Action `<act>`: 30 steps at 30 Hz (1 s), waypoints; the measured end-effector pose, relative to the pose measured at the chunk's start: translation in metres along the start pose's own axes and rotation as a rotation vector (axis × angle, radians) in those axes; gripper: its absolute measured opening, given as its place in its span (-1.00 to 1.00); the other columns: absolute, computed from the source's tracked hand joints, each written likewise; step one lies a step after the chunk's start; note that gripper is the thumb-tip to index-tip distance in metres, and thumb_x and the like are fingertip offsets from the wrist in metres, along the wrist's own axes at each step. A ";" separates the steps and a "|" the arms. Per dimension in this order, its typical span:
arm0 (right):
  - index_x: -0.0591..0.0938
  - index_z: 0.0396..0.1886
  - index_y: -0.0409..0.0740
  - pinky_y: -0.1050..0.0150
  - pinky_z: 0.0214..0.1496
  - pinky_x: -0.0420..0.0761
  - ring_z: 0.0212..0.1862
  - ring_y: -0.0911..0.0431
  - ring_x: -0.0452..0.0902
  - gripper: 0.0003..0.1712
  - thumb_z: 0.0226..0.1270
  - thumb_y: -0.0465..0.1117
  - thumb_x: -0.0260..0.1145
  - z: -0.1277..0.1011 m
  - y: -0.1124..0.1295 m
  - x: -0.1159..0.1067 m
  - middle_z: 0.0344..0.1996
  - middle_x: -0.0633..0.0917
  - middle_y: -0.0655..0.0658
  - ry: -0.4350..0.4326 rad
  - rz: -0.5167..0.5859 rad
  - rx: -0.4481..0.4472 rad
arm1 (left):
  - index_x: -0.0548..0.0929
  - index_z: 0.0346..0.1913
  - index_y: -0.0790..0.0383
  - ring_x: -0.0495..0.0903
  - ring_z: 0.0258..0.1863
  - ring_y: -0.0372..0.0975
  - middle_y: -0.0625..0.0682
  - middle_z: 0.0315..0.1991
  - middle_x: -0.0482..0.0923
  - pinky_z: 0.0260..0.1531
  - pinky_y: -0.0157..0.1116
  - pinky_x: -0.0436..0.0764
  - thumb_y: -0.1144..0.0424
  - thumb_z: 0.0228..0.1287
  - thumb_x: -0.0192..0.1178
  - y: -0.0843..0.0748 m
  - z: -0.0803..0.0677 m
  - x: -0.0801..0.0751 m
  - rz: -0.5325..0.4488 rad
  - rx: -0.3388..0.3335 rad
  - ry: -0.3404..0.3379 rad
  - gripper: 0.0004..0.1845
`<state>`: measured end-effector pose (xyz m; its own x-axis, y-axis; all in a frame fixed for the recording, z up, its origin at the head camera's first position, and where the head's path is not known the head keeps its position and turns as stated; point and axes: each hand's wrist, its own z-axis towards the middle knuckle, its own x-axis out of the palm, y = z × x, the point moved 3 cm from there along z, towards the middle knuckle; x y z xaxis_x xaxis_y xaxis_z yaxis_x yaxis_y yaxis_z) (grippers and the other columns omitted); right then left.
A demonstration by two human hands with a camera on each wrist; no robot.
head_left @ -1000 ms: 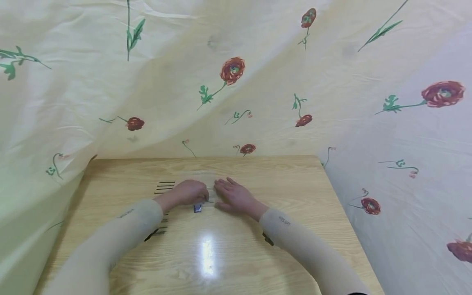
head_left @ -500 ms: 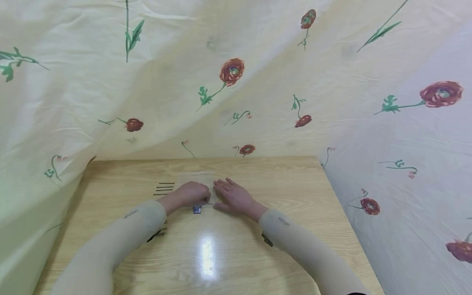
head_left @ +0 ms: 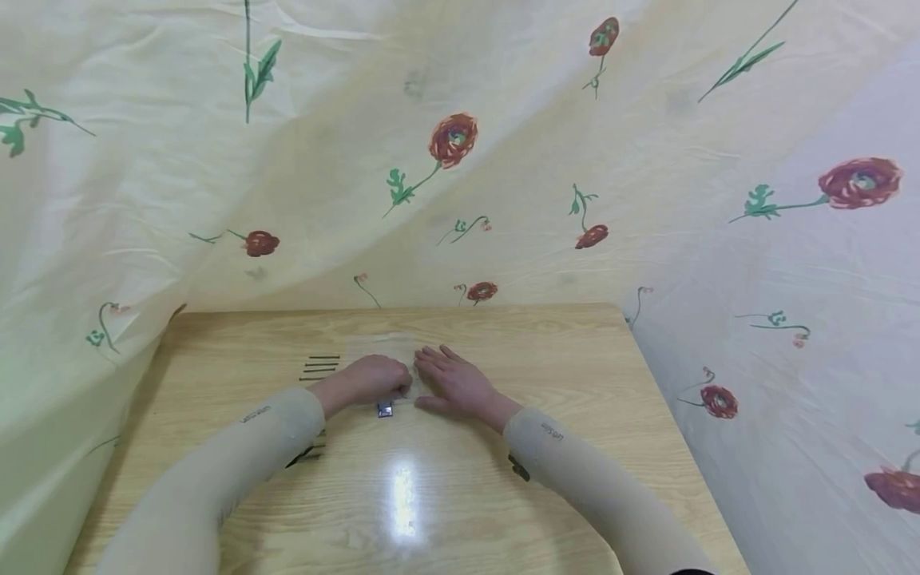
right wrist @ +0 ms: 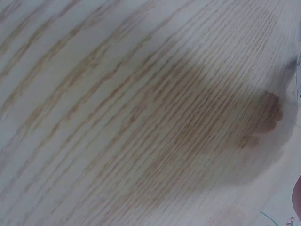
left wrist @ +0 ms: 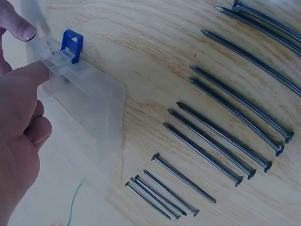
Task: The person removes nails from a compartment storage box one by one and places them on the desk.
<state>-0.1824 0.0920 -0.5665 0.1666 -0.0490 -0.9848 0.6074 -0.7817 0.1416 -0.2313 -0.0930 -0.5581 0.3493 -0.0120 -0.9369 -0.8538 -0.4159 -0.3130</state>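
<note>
The left hand [head_left: 374,379] curled its fingers around a clear plastic box [left wrist: 84,101]; the right hand [head_left: 456,385] lay flat, fingers straight, on the tabletop [head_left: 503,495] beside nails [left wrist: 225,136].

Left hand [head_left: 374,378] curled beside flat right hand [head_left: 453,384] on bench [head_left: 503,495]; blue clasp [head_left: 385,409] below; nails [head_left: 319,367] left.

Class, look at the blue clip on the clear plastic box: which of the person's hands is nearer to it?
Left. The left hand touches the clear box right beside the blue clip. The right hand lies flat on the table, a little to the clip's right.
</note>
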 end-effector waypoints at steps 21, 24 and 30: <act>0.35 0.62 -0.22 0.05 0.74 -0.09 0.69 -0.04 0.09 -0.08 0.55 0.28 0.28 0.005 -0.003 -0.003 0.65 0.28 -0.17 0.029 0.059 0.011 | 0.64 -0.17 0.11 0.62 -0.44 -0.25 -0.07 -0.35 0.62 -0.31 -0.31 0.72 0.16 0.61 0.21 -0.004 -0.002 0.004 0.064 0.003 0.056 -0.86; 0.36 0.62 -0.23 0.06 0.74 -0.09 0.69 -0.03 0.09 -0.08 0.55 0.29 0.28 0.004 -0.003 -0.003 0.65 0.28 -0.17 0.032 0.056 0.012 | 0.62 -0.19 0.09 0.58 -0.45 -0.26 -0.09 -0.36 0.58 -0.32 -0.30 0.71 0.17 0.61 0.22 -0.003 -0.003 0.003 0.022 -0.002 0.032 -0.87; 0.40 0.58 -0.25 0.03 0.73 -0.03 0.67 -0.06 0.16 -0.09 0.52 0.27 0.32 0.002 -0.004 -0.005 0.63 0.32 -0.20 0.016 0.054 0.015 | 0.63 -0.19 0.09 0.58 -0.39 -0.29 -0.11 -0.31 0.61 -0.26 -0.27 0.70 0.26 0.56 0.26 -0.002 -0.004 -0.007 -0.152 -0.024 -0.042 -0.92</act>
<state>-0.1875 0.0942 -0.5623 0.2110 -0.0813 -0.9741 0.5857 -0.7873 0.1926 -0.2306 -0.0955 -0.5503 0.4571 0.0902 -0.8848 -0.7828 -0.4316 -0.4483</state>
